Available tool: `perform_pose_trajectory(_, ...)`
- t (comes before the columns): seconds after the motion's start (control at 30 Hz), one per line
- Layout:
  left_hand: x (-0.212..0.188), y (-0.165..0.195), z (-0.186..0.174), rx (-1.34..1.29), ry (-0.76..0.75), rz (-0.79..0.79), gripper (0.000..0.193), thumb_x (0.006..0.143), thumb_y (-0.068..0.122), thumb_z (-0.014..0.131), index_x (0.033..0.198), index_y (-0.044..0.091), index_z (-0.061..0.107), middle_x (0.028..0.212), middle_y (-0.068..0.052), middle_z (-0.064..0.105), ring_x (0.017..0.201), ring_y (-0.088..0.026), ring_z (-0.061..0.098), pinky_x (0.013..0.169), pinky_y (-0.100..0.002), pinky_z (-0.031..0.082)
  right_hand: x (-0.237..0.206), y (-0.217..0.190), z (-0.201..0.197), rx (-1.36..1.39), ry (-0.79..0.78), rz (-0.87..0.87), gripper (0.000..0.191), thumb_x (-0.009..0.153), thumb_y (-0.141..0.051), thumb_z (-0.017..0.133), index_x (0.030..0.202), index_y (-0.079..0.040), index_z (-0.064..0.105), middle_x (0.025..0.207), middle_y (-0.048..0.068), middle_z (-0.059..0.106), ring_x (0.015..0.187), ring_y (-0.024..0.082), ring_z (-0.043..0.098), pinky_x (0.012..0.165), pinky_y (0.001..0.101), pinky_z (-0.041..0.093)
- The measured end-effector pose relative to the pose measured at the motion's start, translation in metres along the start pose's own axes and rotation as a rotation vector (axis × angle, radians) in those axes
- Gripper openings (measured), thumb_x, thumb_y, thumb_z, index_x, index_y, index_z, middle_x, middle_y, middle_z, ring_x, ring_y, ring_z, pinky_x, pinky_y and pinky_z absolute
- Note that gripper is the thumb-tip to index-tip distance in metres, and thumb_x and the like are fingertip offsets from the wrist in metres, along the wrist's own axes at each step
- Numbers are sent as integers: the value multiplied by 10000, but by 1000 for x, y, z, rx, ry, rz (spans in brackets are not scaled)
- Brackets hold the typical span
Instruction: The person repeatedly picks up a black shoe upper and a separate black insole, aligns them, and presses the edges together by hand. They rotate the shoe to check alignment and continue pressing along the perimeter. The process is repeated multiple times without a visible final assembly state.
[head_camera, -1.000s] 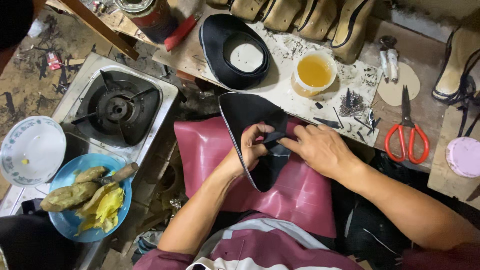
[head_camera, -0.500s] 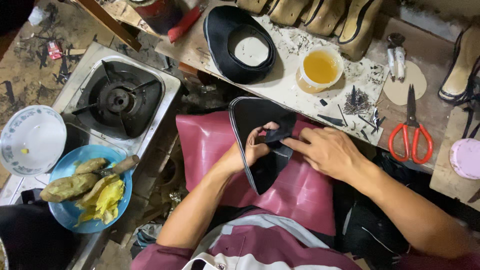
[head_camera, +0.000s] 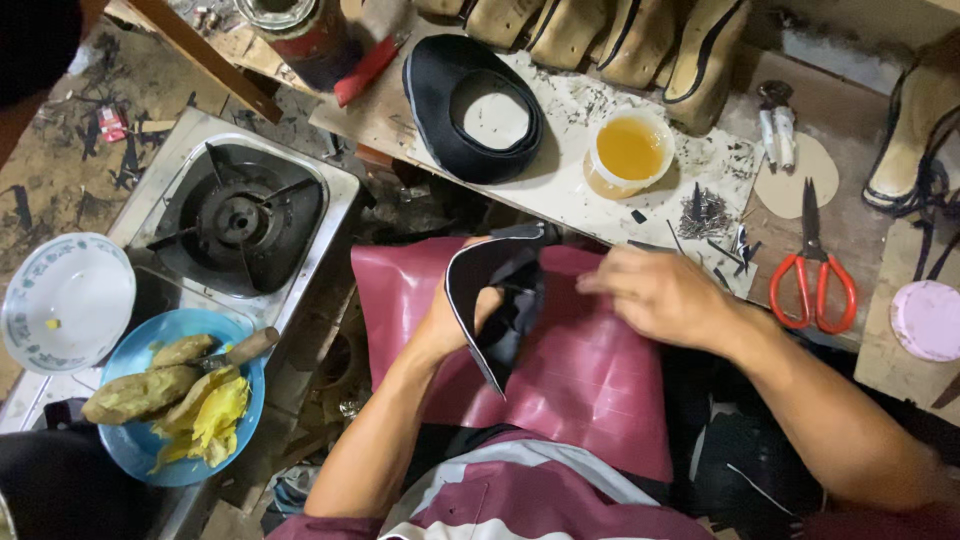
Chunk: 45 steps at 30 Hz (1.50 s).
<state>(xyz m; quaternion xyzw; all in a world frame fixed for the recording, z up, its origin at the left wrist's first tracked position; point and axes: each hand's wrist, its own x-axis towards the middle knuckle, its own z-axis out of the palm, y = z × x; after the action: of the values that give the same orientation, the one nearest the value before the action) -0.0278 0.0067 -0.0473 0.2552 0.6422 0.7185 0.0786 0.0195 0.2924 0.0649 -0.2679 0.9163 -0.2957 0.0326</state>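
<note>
two hands work mid-frame: the left hand (head_camera: 455, 320) clamps the black shoe upper (head_camera: 495, 300) over the maroon sheet (head_camera: 590, 385), while the right hand (head_camera: 660, 295), fingers loose and empty, should smooth its edge gently.

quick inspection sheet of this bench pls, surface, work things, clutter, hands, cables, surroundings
surface: workbench, speckled with scraps; maroon sheet on the lap
job's things: black shoe upper, curved, pale-edged
clutter: glue tub, red scissors, nails, black upper with white insole, shoe lasts
grippers: left hand holds the upper; right hand open, beside it
cables: nothing seen
surroundings: gas stove, white bowl, blue plate of food
</note>
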Motion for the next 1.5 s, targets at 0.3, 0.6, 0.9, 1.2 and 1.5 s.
perform_pose_trajectory(0.3, 2, 27, 20, 10, -16, -148, 469, 834, 39, 595, 1300, 14, 551, 1134, -28, 627, 1099, -154, 607, 987, -312, 488, 45, 70, -19, -533, 380, 228, 600, 729, -412, 854, 1196, -45, 770, 1554, 209, 443, 1387, 425, 401, 1075, 560, 368)
perform_pose_trajectory(0.6, -6, -36, 12, -299, 190, -394, 145, 919, 54, 690, 1055, 59, 640, 882, -10, 543, 780, -178, 429, 680, -354, 353, 30, 48, -12, -242, 451, 211, 169, 850, -238, 832, 902, -92, 764, 1530, 142, 534, 1482, 361, 450, 1245, 478, 381)
perform_pose_trajectory(0.9, 3, -22, 28, 452, -93, 267, 230, 992, 55, 592, 1222, 69, 592, 1164, -19, 586, 1072, -142, 559, 972, -298, 458, 9, -38, 37, -204, 100, 106, 530, 743, -96, 730, 1268, -167, 719, 1103, 140, 624, 925, 320, 647, 796, 421, 520)
perform_pose_trajectory(1.2, 16, 22, 40, -222, -85, -132, 463, 957, -5, 643, 1387, 20, 475, 1268, -78, 626, 1194, -161, 598, 1053, -323, 483, 0, -9, 66, -87, -141, 187, 570, 744, -33, 647, 1304, -134, 670, 782, 102, 673, 771, 305, 672, 717, 444, 529)
perform_pose_trajectory(1.5, 12, 15, 32, -279, -84, -14, 524, 939, -21, 607, 1443, 12, 470, 1365, -88, 594, 1315, -175, 554, 1161, -320, 413, -10, -13, 58, -152, 112, 13, 551, 759, -31, 655, 1295, -152, 693, 883, 115, 652, 797, 324, 657, 721, 433, 540)
